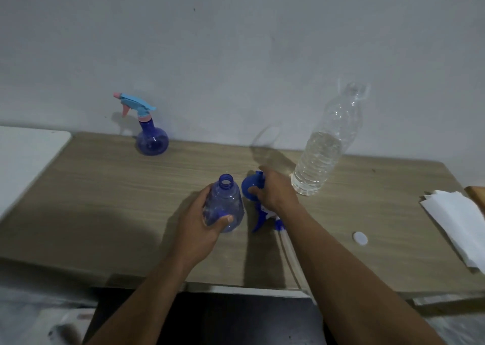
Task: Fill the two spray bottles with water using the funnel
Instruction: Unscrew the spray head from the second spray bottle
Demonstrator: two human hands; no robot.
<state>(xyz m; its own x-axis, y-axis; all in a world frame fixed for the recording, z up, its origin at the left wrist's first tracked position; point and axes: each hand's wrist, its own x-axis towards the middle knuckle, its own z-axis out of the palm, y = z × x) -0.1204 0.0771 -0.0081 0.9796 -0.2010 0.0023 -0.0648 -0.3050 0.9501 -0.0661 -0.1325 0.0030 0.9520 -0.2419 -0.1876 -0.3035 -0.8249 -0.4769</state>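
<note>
At centre of the surface (105, 200), left fingers (227, 218) wrap the open spray bottle (225, 203); right fingers (253, 191) close on the blue funnel (249, 186) at its three o'clock. Water bottle (325, 145) at two o'clock, second spray bottle (151, 141) at ten.

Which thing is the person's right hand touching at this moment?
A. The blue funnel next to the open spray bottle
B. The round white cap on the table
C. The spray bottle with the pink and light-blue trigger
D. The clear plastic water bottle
A: the right hand rests on the blue plastic funnel, just right of the open translucent blue spray bottle that the left hand holds.
</note>
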